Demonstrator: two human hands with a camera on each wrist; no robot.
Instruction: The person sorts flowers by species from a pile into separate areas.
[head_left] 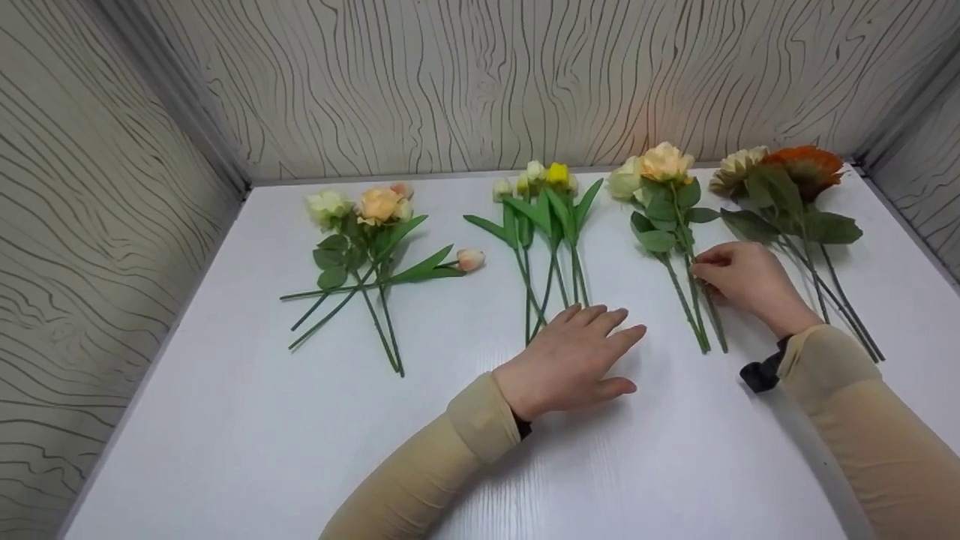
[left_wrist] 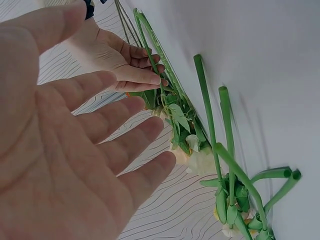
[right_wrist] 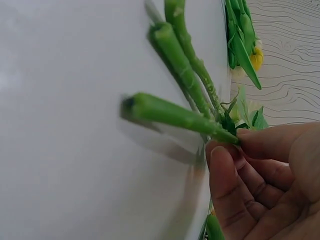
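Observation:
My right hand [head_left: 746, 277] pinches one green rose stem [right_wrist: 175, 117] between thumb and fingertips, partway down its length. That stem belongs to a bunch of roses with a peach bloom [head_left: 666, 161] and paler cream ones beside it. Two other cut stems lie alongside the pinched one in the right wrist view. My left hand [head_left: 566, 364] is spread palm down with its fingers apart, its fingertips overlapping the lower stems of the tulips [head_left: 557, 175]. These tulips have white and yellow buds and long green leaves. Nothing is in the left hand.
Left on the white table [head_left: 225, 420] lies a mixed pile of flowers with a peach rose [head_left: 380, 204] and a pink tulip [head_left: 470, 260] crosswise. At far right lie an orange flower [head_left: 806, 171] and a cream one. A wood-patterned wall [head_left: 450, 82] stands behind.

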